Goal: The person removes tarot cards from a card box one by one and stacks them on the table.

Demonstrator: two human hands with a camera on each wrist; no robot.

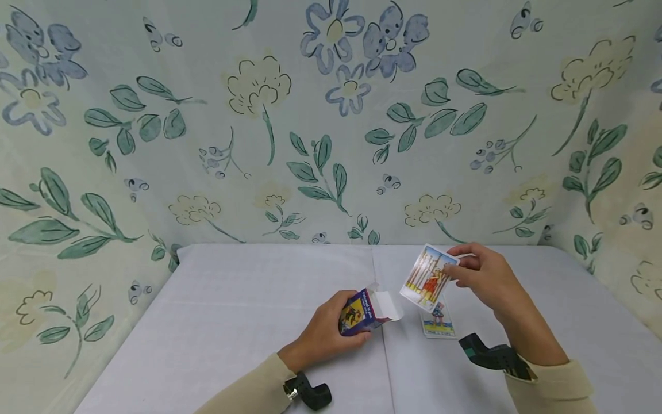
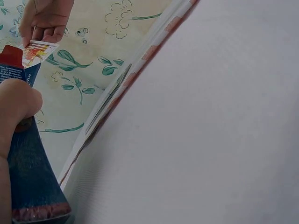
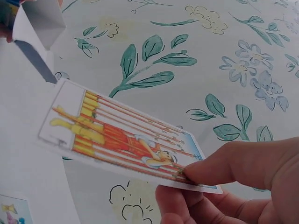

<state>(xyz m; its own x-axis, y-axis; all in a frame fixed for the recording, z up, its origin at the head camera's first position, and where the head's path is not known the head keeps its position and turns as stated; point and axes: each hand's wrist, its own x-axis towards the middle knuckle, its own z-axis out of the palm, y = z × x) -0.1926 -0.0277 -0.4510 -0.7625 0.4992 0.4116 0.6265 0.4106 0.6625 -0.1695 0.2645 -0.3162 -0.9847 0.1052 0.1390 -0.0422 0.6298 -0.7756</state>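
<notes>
My left hand (image 1: 328, 325) grips a dark blue and purple card box (image 1: 357, 313) with a yellow picture on its face. The box's white flap stands open toward the right, and its printed side shows in the left wrist view. Between thumb and fingers, my right hand (image 1: 483, 276) pinches a tarot card (image 1: 429, 279) by one corner, picture side up. A figure in red among upright wands fills that card. Below it, another tarot card (image 1: 439, 322) lies face up on the white cloth, its upper part hidden behind the held card.
A white cloth (image 1: 248, 322) covers the table, with a crease running front to back. Behind the table and along both sides hangs a floral curtain (image 1: 320, 144). Black wrist cameras (image 1: 310, 394) sit on both sleeves.
</notes>
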